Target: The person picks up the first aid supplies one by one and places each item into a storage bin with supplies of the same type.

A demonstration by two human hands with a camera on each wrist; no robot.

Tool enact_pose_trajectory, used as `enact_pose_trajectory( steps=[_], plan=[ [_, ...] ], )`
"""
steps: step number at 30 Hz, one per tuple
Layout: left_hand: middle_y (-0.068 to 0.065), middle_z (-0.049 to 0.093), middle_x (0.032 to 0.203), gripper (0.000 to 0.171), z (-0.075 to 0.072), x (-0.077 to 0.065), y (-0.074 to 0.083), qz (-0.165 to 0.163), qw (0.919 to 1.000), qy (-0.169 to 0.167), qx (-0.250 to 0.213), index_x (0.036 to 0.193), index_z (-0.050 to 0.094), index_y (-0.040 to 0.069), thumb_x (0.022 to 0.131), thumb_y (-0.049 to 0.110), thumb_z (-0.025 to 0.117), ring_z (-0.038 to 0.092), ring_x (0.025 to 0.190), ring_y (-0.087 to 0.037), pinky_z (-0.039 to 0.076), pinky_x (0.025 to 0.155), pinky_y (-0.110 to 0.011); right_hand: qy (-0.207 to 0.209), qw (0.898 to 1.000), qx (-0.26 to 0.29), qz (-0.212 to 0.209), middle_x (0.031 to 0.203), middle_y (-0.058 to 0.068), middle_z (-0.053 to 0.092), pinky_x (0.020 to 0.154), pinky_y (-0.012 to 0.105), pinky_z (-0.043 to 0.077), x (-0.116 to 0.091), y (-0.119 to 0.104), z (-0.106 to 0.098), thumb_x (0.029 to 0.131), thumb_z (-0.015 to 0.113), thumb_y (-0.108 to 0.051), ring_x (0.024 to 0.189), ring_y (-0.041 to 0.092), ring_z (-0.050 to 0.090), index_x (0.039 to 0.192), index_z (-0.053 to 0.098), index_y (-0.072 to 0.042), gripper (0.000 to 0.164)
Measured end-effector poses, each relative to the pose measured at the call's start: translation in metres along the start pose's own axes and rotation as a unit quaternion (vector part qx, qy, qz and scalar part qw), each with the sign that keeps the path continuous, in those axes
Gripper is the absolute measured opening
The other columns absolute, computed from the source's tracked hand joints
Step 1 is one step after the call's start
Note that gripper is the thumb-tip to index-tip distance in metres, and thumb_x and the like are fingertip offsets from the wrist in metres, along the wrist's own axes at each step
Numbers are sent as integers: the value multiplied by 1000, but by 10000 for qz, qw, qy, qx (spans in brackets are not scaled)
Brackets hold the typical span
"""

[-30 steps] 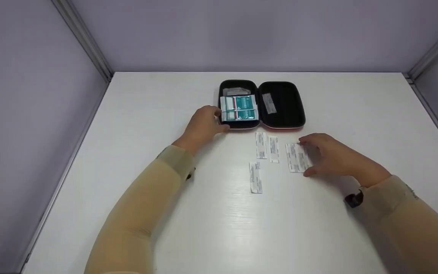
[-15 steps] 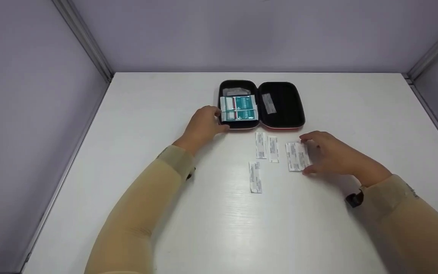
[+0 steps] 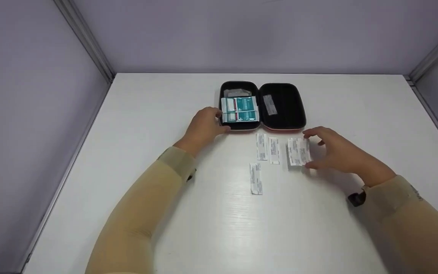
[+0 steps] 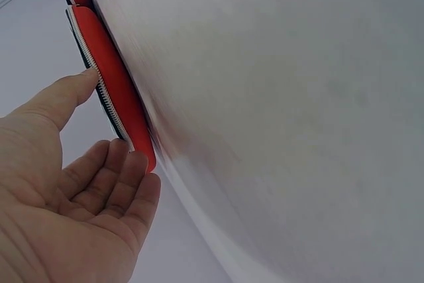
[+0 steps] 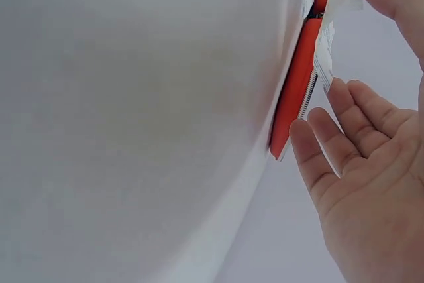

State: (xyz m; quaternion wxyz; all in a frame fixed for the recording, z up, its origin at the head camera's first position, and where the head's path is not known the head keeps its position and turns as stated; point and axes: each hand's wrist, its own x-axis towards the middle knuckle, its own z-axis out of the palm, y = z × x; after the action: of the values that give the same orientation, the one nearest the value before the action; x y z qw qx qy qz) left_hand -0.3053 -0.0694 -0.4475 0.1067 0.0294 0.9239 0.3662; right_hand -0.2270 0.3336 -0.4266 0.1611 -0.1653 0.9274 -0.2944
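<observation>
- Three pale lilac walls (image 3: 249, 38) stand to the left, back and right.
- One white table (image 3: 219, 236) runs between them, its top catching the light.
- Two tan sleeves (image 3: 135, 205) reach in over the table from the near side.
- Zip case (image 3: 285, 108): lying open toward the back of the table, halves side by side, black inside and red outside.
- Right hand (image 3: 340, 152): thumb and fingers set apart, pinching a white packet by opposite edges, in front of the case's right half.
- Left hand (image 3: 203, 126): thumb on the near edge and bent fingers at the left side, holding the case's near left corner between them.
- Teal-and-white sachets (image 3: 240, 109) fill much of the left half, in front of a pale packet (image 3: 237, 93).
- White packet (image 3: 299, 151): raised just off the table, a shadow beneath; its print is too small to read.
- Three loose strips (image 3: 274, 150) lie flat, two side by side near the case, one closer to the person.
- One narrow strip (image 3: 270, 105) lies slanted in the right half.
</observation>
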Motion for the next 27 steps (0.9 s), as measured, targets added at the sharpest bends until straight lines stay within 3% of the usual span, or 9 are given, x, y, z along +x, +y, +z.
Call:
enact_pose_trajectory(
  steps=[15, 27],
  plan=[
    [-6, 68, 148, 63, 1, -1, 2, -36, 9999, 13, 128, 153, 64, 6, 101, 31, 89, 62, 130, -20, 54, 121, -40, 289, 9995, 107, -16, 173, 17, 47, 115, 68, 54, 11, -10, -24, 87, 101, -20, 142, 49, 57, 166, 46, -6, 98],
    [-7, 68, 149, 62, 0, -2, 4, -78, 9999, -21, 77, 153, 64, 7, 102, 31, 88, 64, 133, -20, 55, 121, -39, 740, 9970, 227, -87, 172, 13, 47, 112, 60, 52, 21, -9, -38, 89, 99, -14, 142, 45, 57, 169, 43, -10, 98]
  ],
)
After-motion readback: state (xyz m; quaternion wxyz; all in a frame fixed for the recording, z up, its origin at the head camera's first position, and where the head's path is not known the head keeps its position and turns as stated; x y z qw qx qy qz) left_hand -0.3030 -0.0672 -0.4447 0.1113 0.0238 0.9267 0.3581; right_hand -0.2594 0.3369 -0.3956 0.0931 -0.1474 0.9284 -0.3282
